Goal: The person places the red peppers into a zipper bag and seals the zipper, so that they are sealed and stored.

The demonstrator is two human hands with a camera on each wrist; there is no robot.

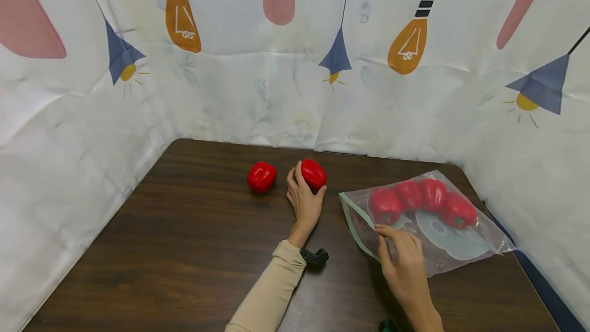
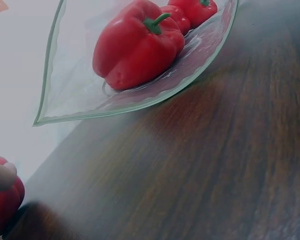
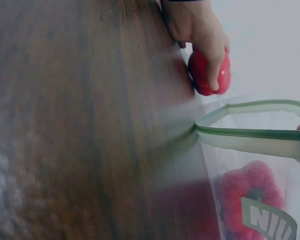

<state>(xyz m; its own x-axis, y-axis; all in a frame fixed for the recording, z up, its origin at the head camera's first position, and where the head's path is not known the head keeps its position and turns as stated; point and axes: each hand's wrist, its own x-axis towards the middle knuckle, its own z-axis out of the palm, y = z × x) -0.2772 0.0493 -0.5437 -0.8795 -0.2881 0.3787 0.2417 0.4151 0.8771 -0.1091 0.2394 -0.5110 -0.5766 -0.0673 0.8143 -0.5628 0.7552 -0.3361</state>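
Note:
My left hand [image 1: 306, 206] grips a red bell pepper [image 1: 314, 174] at the far middle of the table, thumb on its right side and fingers on its left. The right wrist view shows this pepper [image 3: 224, 77] under the fingers. With my right hand [image 1: 407, 268] I pinch the green zip edge of a clear zip bag [image 1: 490, 242] lying on the right. Its mouth gapes toward the left, as the green rim [image 3: 255, 133] shows. Several red bell peppers [image 1: 433, 194] lie inside the bag. Another red bell pepper [image 1: 261, 177] sits left of my left hand.
The dark wooden table [image 1: 184, 250] ends at a white printed cloth [image 1: 230, 96] hanging behind and along the sides. A black strap piece [image 1: 315, 257] is on my left wrist. Pale printing marks the bag's front.

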